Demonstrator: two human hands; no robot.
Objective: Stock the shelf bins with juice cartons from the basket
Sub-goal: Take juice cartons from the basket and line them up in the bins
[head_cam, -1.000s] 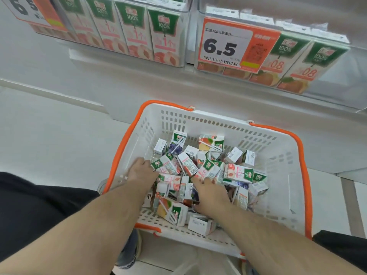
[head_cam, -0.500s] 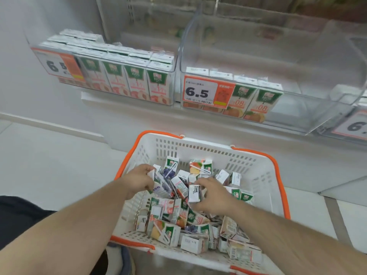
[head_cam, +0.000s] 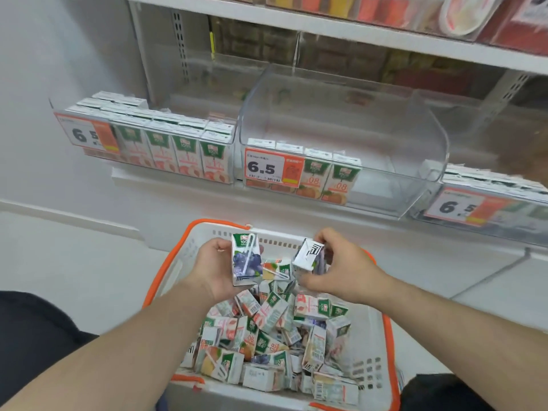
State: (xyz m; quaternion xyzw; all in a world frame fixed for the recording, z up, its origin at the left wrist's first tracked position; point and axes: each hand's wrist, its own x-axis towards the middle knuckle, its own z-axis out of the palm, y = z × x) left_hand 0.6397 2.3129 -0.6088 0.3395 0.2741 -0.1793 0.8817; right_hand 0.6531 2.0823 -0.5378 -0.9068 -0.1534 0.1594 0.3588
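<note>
A white basket with an orange rim (head_cam: 382,360) sits on the floor below the shelf, holding several small juice cartons (head_cam: 275,330). My left hand (head_cam: 212,268) grips a blueberry carton (head_cam: 246,259) upright above the basket's far end. My right hand (head_cam: 341,268) holds a second carton (head_cam: 308,256), tilted, with its white underside facing me. Three clear shelf bins stand ahead: the left bin (head_cam: 148,143) is packed with peach cartons, the middle bin (head_cam: 400,161) has one front row of orange cartons at its left, the right bin (head_cam: 489,200) is partly in view.
Price tags reading 6.5 (head_cam: 268,167) hang on the bin fronts. A higher shelf (head_cam: 326,28) with other goods overhangs the bins. The right half of the middle bin holds no cartons. White floor lies left of the basket; dark trouser legs (head_cam: 32,345) flank it.
Both hands went from digging among the cartons to lifting one carton each above the basket. The view has tilted up, bringing the bins and upper shelf into sight.
</note>
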